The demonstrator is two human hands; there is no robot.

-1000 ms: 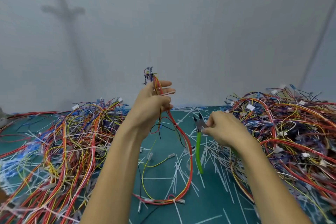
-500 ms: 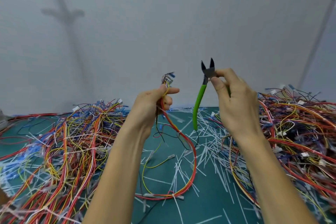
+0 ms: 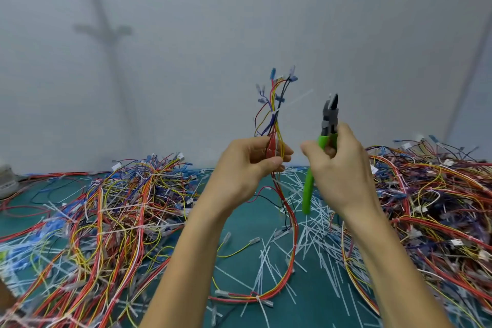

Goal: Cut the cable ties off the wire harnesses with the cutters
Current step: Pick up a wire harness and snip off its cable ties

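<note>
My left hand point(image 3: 247, 168) grips a wire harness point(image 3: 275, 120) of red, yellow and blue wires and holds it upright above the table. A white cable tie point(image 3: 275, 113) binds the bundle above my fingers, its long tail sticking out to the upper right. The harness's lower part loops down onto the green mat. My right hand point(image 3: 338, 168) holds the green-handled cutters point(image 3: 330, 117) just right of the harness, jaws pointing up and slightly apart. The jaws stand clear of the tie.
A large tangle of harnesses point(image 3: 111, 216) covers the left of the green mat point(image 3: 239, 269). Another pile of harnesses point(image 3: 436, 200) fills the right. Several cut white ties point(image 3: 311, 224) litter the mat between them. A grey wall stands behind.
My left hand has raised the harness higher, so more of it stands above my fingers. My right hand has brought the cutters in closer to the harness.
</note>
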